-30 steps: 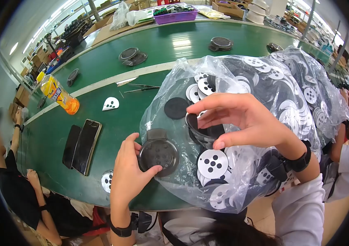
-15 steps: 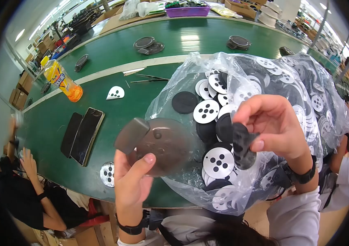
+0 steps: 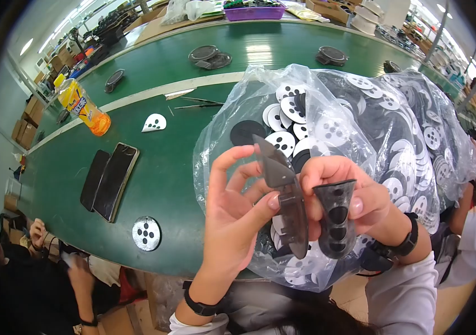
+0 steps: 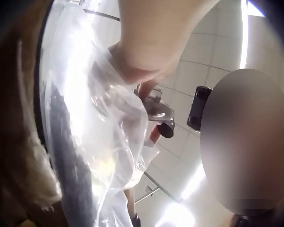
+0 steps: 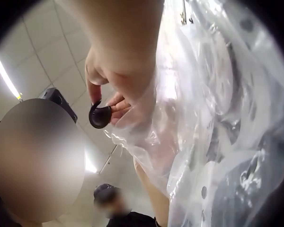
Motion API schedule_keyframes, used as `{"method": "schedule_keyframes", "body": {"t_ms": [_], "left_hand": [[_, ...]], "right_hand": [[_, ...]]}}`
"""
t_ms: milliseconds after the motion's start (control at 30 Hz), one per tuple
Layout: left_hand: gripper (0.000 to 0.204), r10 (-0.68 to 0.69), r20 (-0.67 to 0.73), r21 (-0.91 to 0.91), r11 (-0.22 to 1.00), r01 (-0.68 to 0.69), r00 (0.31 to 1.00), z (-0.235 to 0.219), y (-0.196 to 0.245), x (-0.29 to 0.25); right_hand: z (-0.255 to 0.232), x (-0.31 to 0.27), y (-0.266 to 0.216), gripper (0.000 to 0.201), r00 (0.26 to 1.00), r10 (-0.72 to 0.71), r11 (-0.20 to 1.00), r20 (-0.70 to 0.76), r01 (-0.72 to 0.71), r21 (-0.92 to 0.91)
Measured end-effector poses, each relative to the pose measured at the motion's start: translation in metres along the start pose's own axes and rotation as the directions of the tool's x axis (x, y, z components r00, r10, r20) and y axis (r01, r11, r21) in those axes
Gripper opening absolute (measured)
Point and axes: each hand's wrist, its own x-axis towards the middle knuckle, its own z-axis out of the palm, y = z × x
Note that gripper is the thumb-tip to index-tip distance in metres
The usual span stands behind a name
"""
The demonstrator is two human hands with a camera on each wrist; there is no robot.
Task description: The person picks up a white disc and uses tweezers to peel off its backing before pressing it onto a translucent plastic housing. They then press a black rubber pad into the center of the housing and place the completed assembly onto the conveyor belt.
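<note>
Over the front of the clear plastic bag [image 3: 207, 162], my left hand [image 3: 227, 220] holds a dark see-through round plastic part [image 3: 291, 209] on edge, thumb on its near face and fingertips at its tab. Close to its right, my right hand [image 3: 377, 204] pinches a bent black pad [image 3: 336, 231] with a row of dark round spots. That curled pad [image 5: 100, 118] also shows between thumb and fingers in the right wrist view. White dotted discs [image 3: 281, 144] and a plain black disc [image 3: 249, 133] lie at the bag's mouth, partly hidden by my hands.
Left on the green table [image 3: 171, 195] are two dark phone-like slabs [image 3: 116, 181], a white dotted disc [image 3: 146, 233], a cut white piece [image 3: 155, 122], tweezers [image 3: 201, 104] and an orange drink bottle [image 3: 83, 106]. Dark round parts [image 3: 209, 56] sit on the far green strip. Another person sits left.
My left hand has lifted the plastic part off the table, turned it on edge and carried it right. My right hand has brought the black pad up from the bag, beside that part.
</note>
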Motion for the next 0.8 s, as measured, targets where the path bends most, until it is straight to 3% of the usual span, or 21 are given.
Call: {"method": "schedule_keyframes", "body": {"t_ms": [33, 67, 133, 167, 200, 267, 300, 433, 500, 533, 600, 633, 800], "left_hand": [[0.04, 0.146, 0.018, 0.261, 0.954, -0.146, 0.989, 0.001, -0.007, 0.001], [0.04, 0.149, 0.02, 0.259, 0.954, -0.149, 0.989, 0.0, -0.006, -0.001], [0.041, -0.033, 0.06, 0.057, 0.998, 0.03, 0.998, -0.004, -0.005, -0.006], [0.063, 0.002, 0.28, -0.412, 0.903, 0.118, 0.96, -0.014, -0.009, -0.003], [0.063, 0.0, 0.282, -0.411, 0.904, 0.121, 0.959, -0.016, -0.007, -0.004], [0.068, -0.144, 0.156, -0.252, 0.951, 0.18, 0.977, -0.016, -0.001, -0.006], [0.069, -0.125, 0.119, -0.102, 0.985, 0.137, 0.985, -0.014, 0.001, -0.007], [0.068, -0.147, 0.027, 0.016, 0.989, 0.146, 0.989, -0.006, 0.009, -0.007], [0.061, -0.086, 0.112, 0.015, 0.996, 0.085, 0.99, -0.012, 0.013, -0.008], [0.061, -0.086, 0.11, 0.017, 0.996, 0.085, 0.99, -0.013, 0.013, -0.009], [0.054, 0.006, 0.115, -0.206, 0.978, 0.018, 0.993, -0.012, 0.013, -0.012], [0.052, 0.034, 0.072, -0.209, 0.978, -0.018, 0.997, -0.011, 0.013, -0.014], [0.059, 0.051, 0.156, -0.389, 0.921, 0.014, 0.986, -0.021, 0.007, -0.017]], "right_hand": [[-0.001, 0.0, -0.002, 0.049, 1.0, -0.018, 0.998, 0.008, 0.018, -0.06], [0.0, 0.001, -0.001, 0.049, 1.0, -0.016, 0.998, 0.009, 0.017, -0.063], [0.003, 0.002, 0.002, 0.047, 0.999, -0.049, 0.98, 0.004, 0.049, -0.191], [0.006, 0.002, 0.002, 0.044, 1.0, -0.031, 0.976, -0.007, 0.029, -0.214], [0.008, 0.001, 0.001, 0.044, 0.999, -0.034, 0.976, -0.007, 0.031, -0.215], [0.009, -0.001, -0.002, 0.041, 1.0, 0.016, 0.918, -0.017, -0.022, -0.397], [0.01, -0.001, -0.003, 0.039, 1.0, 0.009, 0.887, -0.03, -0.022, -0.46], [0.013, -0.002, -0.003, 0.039, 1.0, -0.003, 0.884, 0.012, 0.008, -0.468], [0.021, -0.002, -0.005, 0.039, 0.986, -0.138, 0.89, -0.096, 0.081, -0.449], [0.022, -0.002, -0.006, 0.039, 0.986, -0.138, 0.891, -0.095, 0.082, -0.446], [0.022, -0.004, -0.011, 0.043, 0.949, -0.29, 0.86, -0.122, 0.203, -0.467], [0.007, -0.004, -0.013, 0.051, 0.955, -0.289, 0.889, 0.069, 0.294, -0.349], [0.003, -0.003, -0.009, 0.052, 0.97, -0.241, 0.89, -0.036, 0.206, -0.407]]}}
